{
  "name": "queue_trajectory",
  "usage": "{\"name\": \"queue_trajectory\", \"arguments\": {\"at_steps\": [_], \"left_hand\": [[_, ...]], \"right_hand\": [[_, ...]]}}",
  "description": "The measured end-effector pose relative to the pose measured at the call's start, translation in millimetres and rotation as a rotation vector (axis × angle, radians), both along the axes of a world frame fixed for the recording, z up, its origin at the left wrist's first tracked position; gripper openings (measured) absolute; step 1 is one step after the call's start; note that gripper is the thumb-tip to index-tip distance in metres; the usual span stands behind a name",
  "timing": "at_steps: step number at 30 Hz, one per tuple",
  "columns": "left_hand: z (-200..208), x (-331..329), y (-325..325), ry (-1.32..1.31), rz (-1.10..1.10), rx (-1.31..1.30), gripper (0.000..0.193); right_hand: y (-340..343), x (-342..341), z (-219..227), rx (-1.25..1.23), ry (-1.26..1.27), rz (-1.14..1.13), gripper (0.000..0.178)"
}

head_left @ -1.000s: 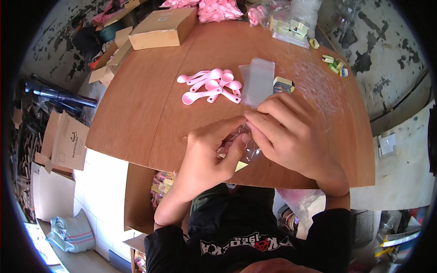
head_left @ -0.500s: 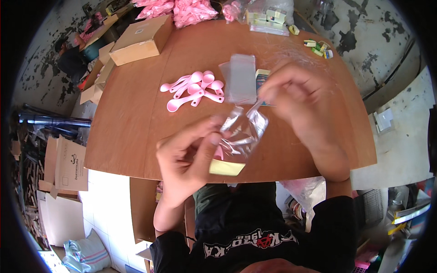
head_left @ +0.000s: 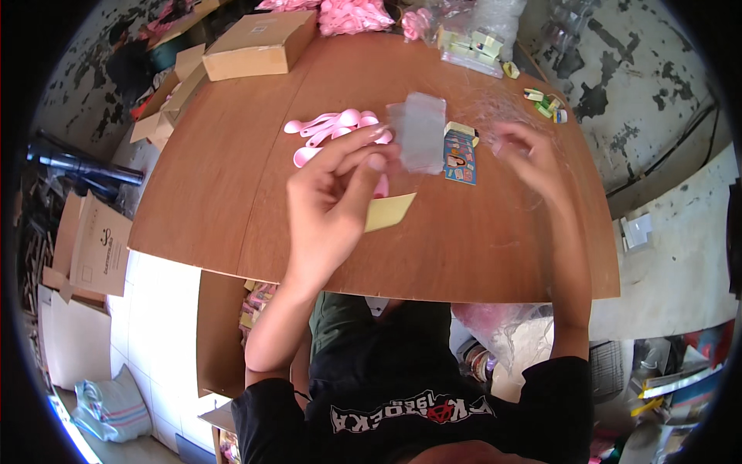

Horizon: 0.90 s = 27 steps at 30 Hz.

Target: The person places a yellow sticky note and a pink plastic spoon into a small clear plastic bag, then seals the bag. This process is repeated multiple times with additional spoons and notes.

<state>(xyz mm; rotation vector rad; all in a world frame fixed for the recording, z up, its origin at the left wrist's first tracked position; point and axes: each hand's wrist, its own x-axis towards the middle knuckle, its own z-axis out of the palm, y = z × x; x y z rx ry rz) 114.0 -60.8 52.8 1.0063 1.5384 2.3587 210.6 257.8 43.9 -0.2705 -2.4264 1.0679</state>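
Observation:
My left hand [head_left: 328, 193] is closed in a pinch on a clear plastic bag, barely visible now. A pale yellow card [head_left: 390, 211] and the end of a pink measuring spoon [head_left: 382, 186] show below its fingertips. Over the table's right side, my right hand [head_left: 535, 160] is slightly blurred, its thumb and fingers apart with nothing plain between them. Behind my left fingers lies a heap of pink measuring spoons [head_left: 349, 119], partly hidden. A stack of clear plastic bags [head_left: 424, 133] lies between the hands, beside blue printed cards [head_left: 461, 159] with a pale yellow end.
Thin clear plastic strips [head_left: 495, 100] litter the table beyond my right hand. Small yellow and green pieces [head_left: 545, 103] lie at the right edge. A cardboard box [head_left: 259, 46], bagged pink spoons [head_left: 355, 15] and a packet stack [head_left: 471, 52] line the far side of the brown table [head_left: 232, 178].
My right hand has let go of the bag and moved right, away from it. My left hand has moved up and forward with the bag, toward the spoon heap. The view has shifted slightly.

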Motion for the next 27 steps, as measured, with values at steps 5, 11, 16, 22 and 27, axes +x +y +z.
{"name": "queue_trajectory", "arguments": {"at_steps": [5,11,16,22,27], "left_hand": [[-17,7,18,-0.044,-0.129,-0.011,0.034],[-13,9,7,0.044,-0.089,0.194,0.064],[-26,-1,12,0.147,-0.175,-0.007,0.056],[-35,1,10,-0.053,-0.221,-0.022,0.019],[-39,3,10,-0.107,-0.222,-0.056,0.02]], "right_hand": [[-126,-4,27,-0.495,0.014,0.354,0.029],[-139,-4,47,-0.222,0.397,0.258,0.013],[-138,-10,39,-0.163,0.225,0.322,0.011],[-147,-6,35,-0.478,0.168,0.337,0.012],[-135,1,7,-0.636,0.147,0.377,0.014]]}}
